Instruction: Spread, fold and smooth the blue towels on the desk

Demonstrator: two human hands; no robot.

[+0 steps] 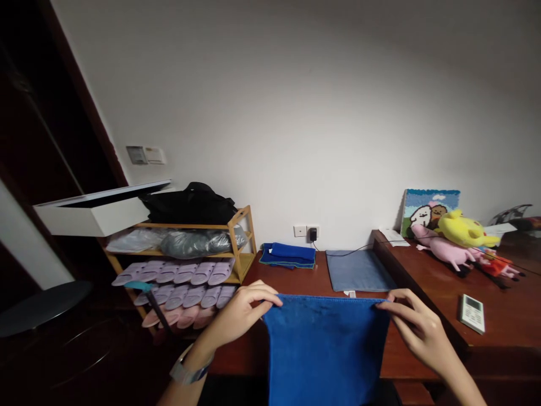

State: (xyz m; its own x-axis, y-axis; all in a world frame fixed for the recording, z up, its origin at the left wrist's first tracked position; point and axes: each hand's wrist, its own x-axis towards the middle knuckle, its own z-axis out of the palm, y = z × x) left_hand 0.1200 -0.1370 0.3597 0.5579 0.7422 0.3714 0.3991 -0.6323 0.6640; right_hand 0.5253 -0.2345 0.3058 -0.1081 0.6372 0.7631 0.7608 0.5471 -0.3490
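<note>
A blue cloth (325, 349) hangs stretched between my two hands, its stitched top edge nearly level and its lower part running out of the picture. My left hand (247, 310) pinches the top left corner between thumb and fingers. At the top right corner, my right hand (412, 321) grips the cloth the same way. Dark patches show along the upper part of the fabric. Behind it on the brown table (321, 276) lie a folded blue cloth (289, 255) and a flat grey-blue cloth (359, 269) with a white tag.
A wooden rack (243, 248) at the left holds several slippers (186, 273), plastic-wrapped items and a black bag (192, 204). A white box (105, 217) juts out beside the bag. On the raised right surface are plush toys (462, 228), a picture (431, 208) and a white remote (472, 313).
</note>
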